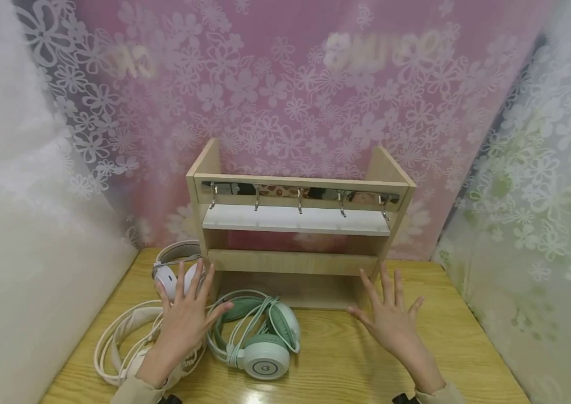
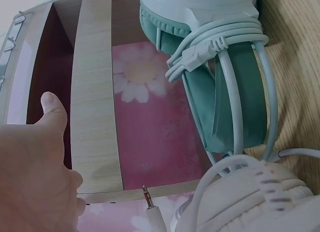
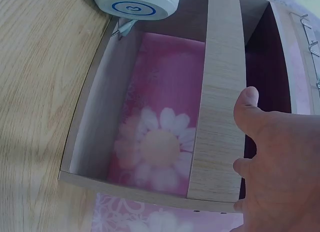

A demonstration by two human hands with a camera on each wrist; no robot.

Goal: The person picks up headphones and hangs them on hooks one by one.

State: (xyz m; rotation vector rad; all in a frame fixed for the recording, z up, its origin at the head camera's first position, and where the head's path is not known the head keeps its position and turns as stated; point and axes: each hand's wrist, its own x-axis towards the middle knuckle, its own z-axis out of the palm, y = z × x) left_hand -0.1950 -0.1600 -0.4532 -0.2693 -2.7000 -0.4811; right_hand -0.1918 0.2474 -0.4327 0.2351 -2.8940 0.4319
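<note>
My left hand (image 1: pixel 184 320), fingers spread, hovers over a cream pair of headphones (image 1: pixel 134 320) at the table's left. Just right of it lie mint-green headphones (image 1: pixel 267 359), their cable wound in a bundle. White headphones (image 1: pixel 166 279) sit behind my left fingers, partly covered by them. My right hand (image 1: pixel 391 320) is spread too, holding nothing, in front of the right end of a small wooden shelf (image 1: pixel 293 262). Whether either hand touches anything cannot be told. In the left wrist view, a cable plug (image 2: pixel 148 199) shows near the cream headphones.
A metal strip with several hooks (image 1: pixel 299 201) runs along the shelf's upper front, above a white board (image 1: pixel 295 219). The shelf stands at the back of the wooden table (image 1: pixel 447 336). Flowered curtains (image 1: pixel 285 84) hang behind and at the sides.
</note>
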